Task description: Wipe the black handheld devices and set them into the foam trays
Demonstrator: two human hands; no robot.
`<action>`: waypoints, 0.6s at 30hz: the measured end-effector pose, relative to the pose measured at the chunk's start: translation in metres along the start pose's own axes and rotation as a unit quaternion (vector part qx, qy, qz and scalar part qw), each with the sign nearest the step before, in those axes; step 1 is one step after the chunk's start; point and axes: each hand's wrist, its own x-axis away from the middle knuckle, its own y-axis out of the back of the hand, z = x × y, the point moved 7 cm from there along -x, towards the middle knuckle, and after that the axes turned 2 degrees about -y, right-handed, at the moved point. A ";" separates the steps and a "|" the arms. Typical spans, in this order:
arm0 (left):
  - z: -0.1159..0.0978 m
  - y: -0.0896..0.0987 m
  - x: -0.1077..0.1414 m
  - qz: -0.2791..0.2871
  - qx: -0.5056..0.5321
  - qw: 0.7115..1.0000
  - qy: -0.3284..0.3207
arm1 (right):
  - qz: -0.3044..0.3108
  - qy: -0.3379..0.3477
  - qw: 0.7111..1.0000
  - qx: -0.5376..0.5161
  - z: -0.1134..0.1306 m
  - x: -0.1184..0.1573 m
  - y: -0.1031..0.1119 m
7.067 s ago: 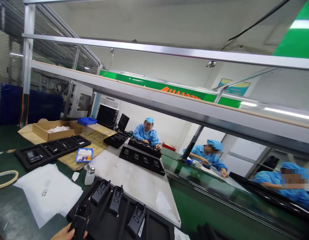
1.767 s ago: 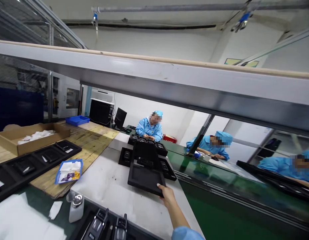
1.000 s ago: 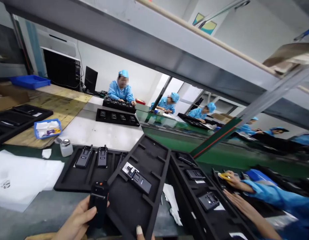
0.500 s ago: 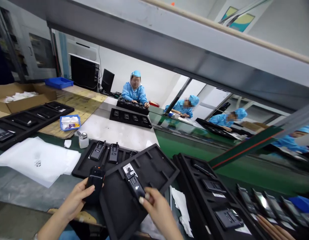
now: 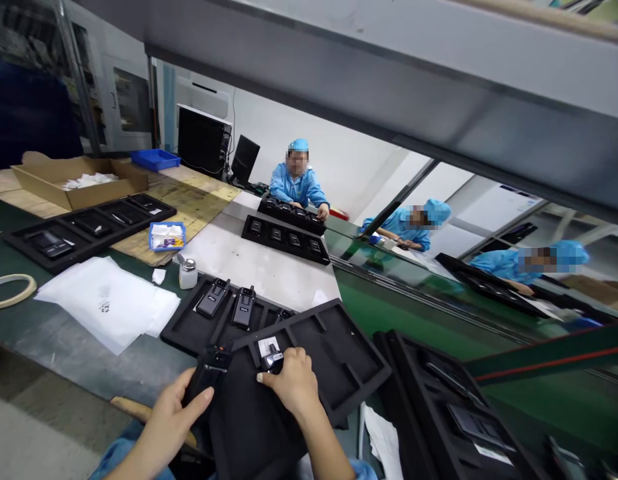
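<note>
My left hand is closed round a black handheld radio, held upright at the left edge of a tilted black foam tray. My right hand is closed over a small black and silver device lying in that tray on a white label; the fingers cover much of it. Behind, a second foam tray carries a radio and another radio, with part of a further one beside them.
White plastic bags, a pump bottle and a blue bin lie to the left. Stacked foam trays stand on the right. Several people in blue work across the bench. A shelf hangs overhead.
The view has turned right to left, bringing a tape roll into sight. My right hand has moved up from the device's lower end and now covers most of it.
</note>
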 end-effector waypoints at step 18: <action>0.052 -0.078 0.014 -0.063 0.183 0.975 0.110 | 0.000 -0.016 0.999 -0.044 -0.001 0.000 -0.008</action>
